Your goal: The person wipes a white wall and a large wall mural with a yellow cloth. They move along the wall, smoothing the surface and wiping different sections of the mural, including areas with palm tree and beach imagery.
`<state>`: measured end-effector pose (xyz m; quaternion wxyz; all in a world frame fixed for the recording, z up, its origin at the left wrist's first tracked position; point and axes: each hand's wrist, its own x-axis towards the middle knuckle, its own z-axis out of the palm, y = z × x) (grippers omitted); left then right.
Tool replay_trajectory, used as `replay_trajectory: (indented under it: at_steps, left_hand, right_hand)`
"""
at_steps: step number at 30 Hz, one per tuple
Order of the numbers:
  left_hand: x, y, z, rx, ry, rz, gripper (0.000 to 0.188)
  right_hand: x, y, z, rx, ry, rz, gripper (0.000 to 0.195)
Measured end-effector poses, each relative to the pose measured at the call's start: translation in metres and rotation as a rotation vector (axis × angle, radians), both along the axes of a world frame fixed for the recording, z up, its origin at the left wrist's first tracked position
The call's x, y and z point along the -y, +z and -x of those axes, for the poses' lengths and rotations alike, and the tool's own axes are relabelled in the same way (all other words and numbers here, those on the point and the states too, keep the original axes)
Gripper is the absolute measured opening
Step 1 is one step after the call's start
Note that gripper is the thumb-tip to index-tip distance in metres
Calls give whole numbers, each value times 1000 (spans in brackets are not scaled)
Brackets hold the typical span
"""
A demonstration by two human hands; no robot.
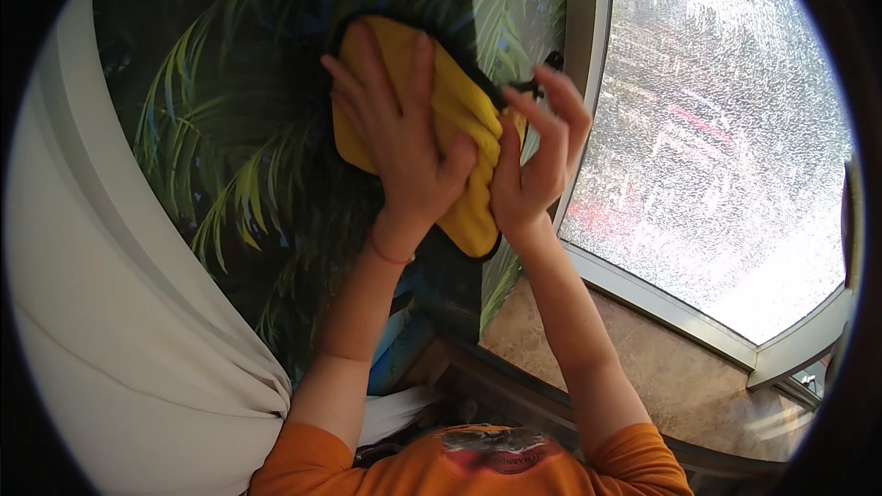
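Note:
A yellow cloth with dark edging (458, 107) lies against a dark panel printed with green palm fronds (234, 172). My left hand (406, 120) presses the cloth to this panel, palm down and fingers spread. A thin red cord circles the left wrist. At the cloth's bunched right side, my right hand (541, 158) touches the folds, its thumb along them and its fingers bent. Blur hides whether these fingers pinch the cloth. Just beyond the right fingertips is a small black part (553, 60), too unclear to name.
A bright textured glass pane (703, 151) in a metal frame (661, 296) stands to the right. Below it is a brown stone-like ledge (620, 344). Pale curtain fabric (131, 289) hangs along the left, gathered near my left elbow.

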<state>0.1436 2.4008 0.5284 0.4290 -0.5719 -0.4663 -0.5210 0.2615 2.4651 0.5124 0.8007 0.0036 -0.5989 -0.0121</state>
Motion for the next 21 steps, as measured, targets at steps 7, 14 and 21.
replay_trajectory:
  at_steps: [7, 14, 21]
  left_hand:
    - [16, -151, -26, 18, 24, 145, 78]
    - [6, -76, -34, -1, 41, 103, 78]
    - [-2, 26, -57, -86, 151, -11, 85]
  right_hand:
    - [35, -122, -17, 77, 90, 324, 34]
    - [33, -111, -20, 218, 445, 364, 45]
    - [-51, 26, 5, 164, 303, 148, 54]
